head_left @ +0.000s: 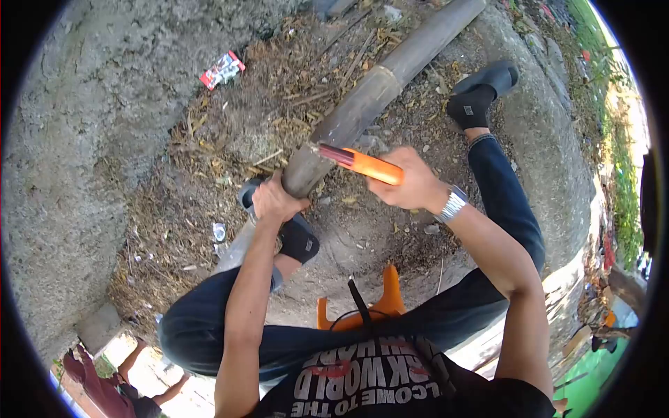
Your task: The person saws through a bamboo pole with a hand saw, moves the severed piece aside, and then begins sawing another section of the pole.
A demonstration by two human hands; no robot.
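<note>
A thick grey-brown bamboo pole [359, 101] lies slantwise from the upper right down to my left hand [275, 200]. The fingers of that hand are wrapped around its near end. My right hand [404, 180] is closed on an orange-handled tool [376, 168]. The tool's dark red front part reaches the bamboo at a small pale mark just above my left hand. Seen nearly end-on, its blade does not show clearly enough to tell the exact kind of tool.
My feet in dark shoes [490, 80] straddle the pole. An orange plastic stool [391, 292] is beneath me. Rough concrete [83, 160] rises at left, and dry leaves and a red wrapper [223, 70] litter the soil. Another person [104, 386] is at lower left.
</note>
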